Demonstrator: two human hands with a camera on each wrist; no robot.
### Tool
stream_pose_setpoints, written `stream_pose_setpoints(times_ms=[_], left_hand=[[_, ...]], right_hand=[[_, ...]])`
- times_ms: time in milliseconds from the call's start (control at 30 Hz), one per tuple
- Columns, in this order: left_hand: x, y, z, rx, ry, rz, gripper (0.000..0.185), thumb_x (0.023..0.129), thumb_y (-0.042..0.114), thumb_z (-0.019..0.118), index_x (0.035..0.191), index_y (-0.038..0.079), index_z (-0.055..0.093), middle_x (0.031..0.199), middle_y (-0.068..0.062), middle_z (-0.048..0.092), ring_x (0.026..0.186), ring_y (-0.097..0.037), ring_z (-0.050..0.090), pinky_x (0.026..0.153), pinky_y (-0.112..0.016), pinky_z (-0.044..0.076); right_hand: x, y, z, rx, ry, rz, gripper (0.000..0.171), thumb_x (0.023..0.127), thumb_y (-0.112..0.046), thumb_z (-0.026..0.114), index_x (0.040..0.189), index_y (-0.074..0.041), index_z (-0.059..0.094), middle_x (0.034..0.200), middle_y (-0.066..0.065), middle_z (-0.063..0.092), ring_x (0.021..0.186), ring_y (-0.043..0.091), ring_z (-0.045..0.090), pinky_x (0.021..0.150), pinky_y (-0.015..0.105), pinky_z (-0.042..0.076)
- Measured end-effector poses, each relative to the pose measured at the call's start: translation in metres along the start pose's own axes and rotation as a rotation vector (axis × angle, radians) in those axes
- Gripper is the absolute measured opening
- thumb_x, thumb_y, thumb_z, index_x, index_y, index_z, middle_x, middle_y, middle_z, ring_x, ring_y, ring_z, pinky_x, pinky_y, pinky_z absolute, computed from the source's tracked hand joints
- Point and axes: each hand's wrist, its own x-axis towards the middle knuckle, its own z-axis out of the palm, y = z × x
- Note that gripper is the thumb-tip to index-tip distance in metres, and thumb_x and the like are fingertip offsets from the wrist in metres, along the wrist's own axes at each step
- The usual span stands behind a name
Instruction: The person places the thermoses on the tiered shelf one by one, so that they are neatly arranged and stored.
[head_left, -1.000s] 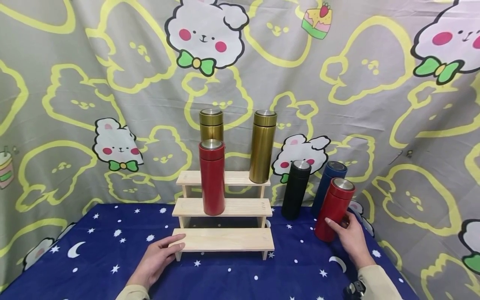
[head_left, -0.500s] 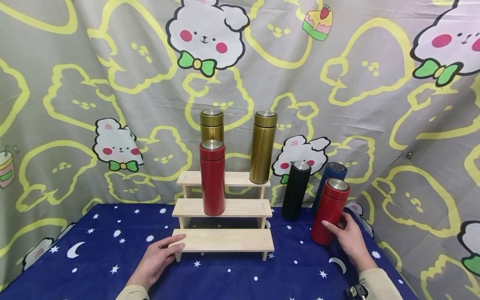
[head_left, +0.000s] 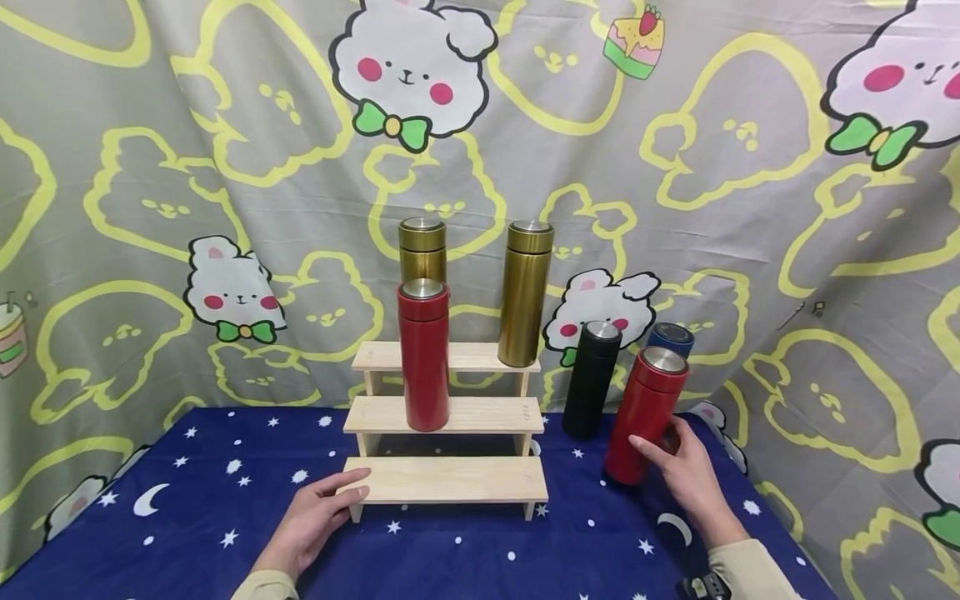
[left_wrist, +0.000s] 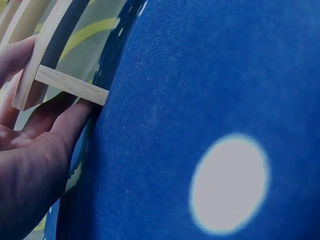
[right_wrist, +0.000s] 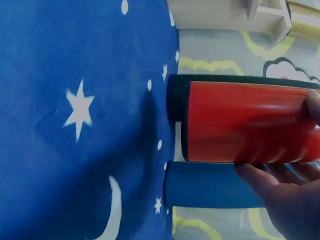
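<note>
Blue starry cloth (head_left: 187, 517): right hand (head_left: 686, 479) grips red flask (head_left: 643, 417); left hand (head_left: 315, 521) touches wooden stand (head_left: 457, 479).

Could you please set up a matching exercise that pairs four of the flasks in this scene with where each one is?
Things:
1. red metal flask with silver lid, tilted
2. upright red metal flask
3. tall gold metal flask on the right
4. black cylindrical flask

Places:
A. top step of the wooden stair shelf
B. on the blue starry cloth, beside the shelf
C. held by the right hand
D. middle step of the shelf

Pairs: 1-C, 2-D, 3-A, 4-B
</note>
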Motion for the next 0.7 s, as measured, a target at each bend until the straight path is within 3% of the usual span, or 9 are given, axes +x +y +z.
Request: stream_pose_setpoints(times_ms=[233, 433, 700], left_hand=[[0.001, -0.001, -0.001, 0.000, 0.008, -0.005, 0.041, 0.086, 0.014, 0.077, 0.123, -0.001, 0.068, 0.144, -0.025, 0.043, 0.108, -0.020, 0.058, 0.092, -0.039, 0.048], [0.002, -0.001, 0.000, 0.011, 0.002, 0.003, 0.042, 0.086, 0.015, 0.077, 0.123, -0.001, 0.067, 0.143, -0.027, 0.043, 0.109, -0.022, 0.058, 0.094, -0.043, 0.047], [0.002, -0.001, 0.000, -0.006, 0.008, -0.008, 0.041, 0.086, 0.013, 0.077, 0.123, -0.002, 0.067, 0.144, -0.026, 0.042, 0.106, -0.020, 0.059, 0.089, -0.037, 0.049]], right_hand=[[0.000, -0.012, 0.006, 0.007, -0.029, -0.042, 0.078, 0.094, -0.037, 0.068, 0.149, 0.003, 0.029, 0.142, 0.025, 0.045, 0.126, 0.039, 0.048, 0.101, 0.048, 0.042], [0.000, -0.024, 0.012, 0.019, -0.051, -0.058, 0.078, 0.093, -0.036, 0.070, 0.148, 0.003, 0.031, 0.139, 0.025, 0.047, 0.125, 0.037, 0.049, 0.101, 0.050, 0.042], [-0.001, -0.046, 0.020, 0.025, -0.076, -0.086, 0.075, 0.093, -0.034, 0.070, 0.147, 0.004, 0.034, 0.136, 0.025, 0.051, 0.122, 0.036, 0.052, 0.099, 0.047, 0.045]])
